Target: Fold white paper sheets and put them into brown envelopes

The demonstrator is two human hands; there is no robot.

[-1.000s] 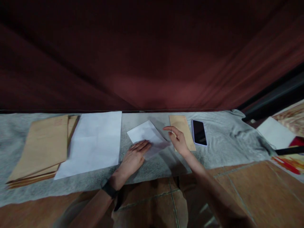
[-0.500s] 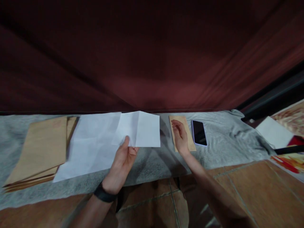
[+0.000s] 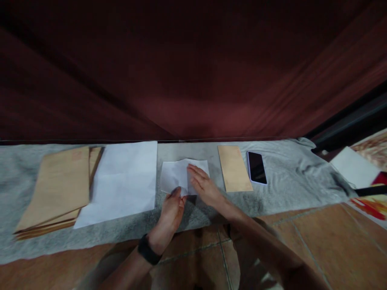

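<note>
A folded white sheet of paper [image 3: 173, 175] lies on the grey cloth [image 3: 278, 189] in front of me. My left hand [image 3: 173, 209] pinches its near edge between thumb and fingers. My right hand [image 3: 203, 186] lies flat on the right half of the sheet, fingers stretched out and pressing it down. A single brown envelope [image 3: 234, 173] lies just right of the right hand, apart from it.
A stack of white sheets [image 3: 121, 181] lies left of the folded paper, with a pile of brown envelopes [image 3: 59, 187] further left. A dark phone [image 3: 256, 167] rests beside the single envelope. Dark red fabric [image 3: 193, 68] hangs behind. Tiled floor [image 3: 302, 245] shows below.
The left hand had lifted the folded sheet; now it is back down on the cloth. The right hand left the brown envelope and came to rest flat on the sheet.
</note>
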